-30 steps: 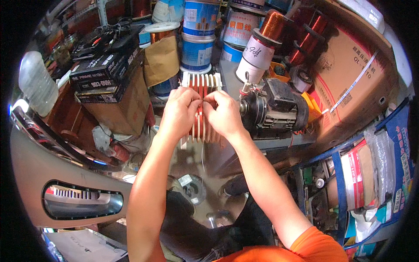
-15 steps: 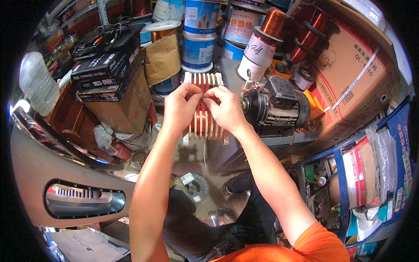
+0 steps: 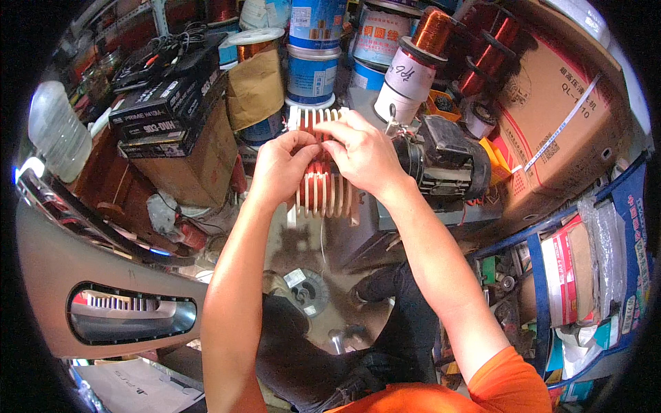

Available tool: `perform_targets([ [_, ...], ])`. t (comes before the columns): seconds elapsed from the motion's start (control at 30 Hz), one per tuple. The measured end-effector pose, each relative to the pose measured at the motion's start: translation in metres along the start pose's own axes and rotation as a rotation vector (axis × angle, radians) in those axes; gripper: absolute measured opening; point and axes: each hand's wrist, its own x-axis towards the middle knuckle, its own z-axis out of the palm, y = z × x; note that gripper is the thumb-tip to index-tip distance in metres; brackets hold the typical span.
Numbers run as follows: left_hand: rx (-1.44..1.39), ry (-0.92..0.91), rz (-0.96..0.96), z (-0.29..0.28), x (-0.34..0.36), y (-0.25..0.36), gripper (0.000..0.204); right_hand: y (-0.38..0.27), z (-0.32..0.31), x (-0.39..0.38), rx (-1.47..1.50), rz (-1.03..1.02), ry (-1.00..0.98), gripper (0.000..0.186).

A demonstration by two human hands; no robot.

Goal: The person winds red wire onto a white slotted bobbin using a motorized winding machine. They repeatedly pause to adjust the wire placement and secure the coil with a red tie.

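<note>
A comb-like winding former [image 3: 323,199] with pale slotted fins carries red-brown copper wire [image 3: 318,167] in its gaps; it stands in front of me at the upper middle. My left hand [image 3: 286,162] is over its left side, thumb and forefinger pinched together at the wire. What lies between those fingertips is too small to make out. Over the right side is my right hand [image 3: 365,151], thumb and forefinger apart, the forefinger stretched across the fins. Both hands hide the former's middle.
An electric motor [image 3: 447,162] sits right of the former on a grey bench [image 3: 372,234]. Blue-and-white buckets [image 3: 311,77] and copper wire spools [image 3: 432,33] stand behind. A large carton [image 3: 551,117] is at right, stacked black boxes [image 3: 162,113] at left. A wire reel [image 3: 310,292] lies below.
My right hand has opened from a pinch, its forefinger reaching out over the fins. The left hand stays pinched, shifted slightly left. The view has moved a little.
</note>
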Motion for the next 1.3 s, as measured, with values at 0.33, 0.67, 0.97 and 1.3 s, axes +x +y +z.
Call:
perform_targets([
  [0.33,0.230,0.146,0.209,-0.004,-0.001,-0.014,0.007,0.009,-0.002,-0.016,-0.181,-0.082,-0.054,0.008],
  [0.67,0.475,0.237,0.273,0.013,0.017,0.001,0.012,-0.010,0.021,-0.018,0.026,0.055,0.016,0.010],
  [0.97,-0.126,0.300,-0.353,-0.004,0.010,-0.038,0.064,-0.001,-0.022,0.009,-0.276,-0.479,-0.167,0.029],
  [1.3,-0.190,0.207,-0.363,0.009,0.004,-0.038,0.061,0.003,-0.015,0.048,-0.592,-1.016,-0.444,0.005],
])
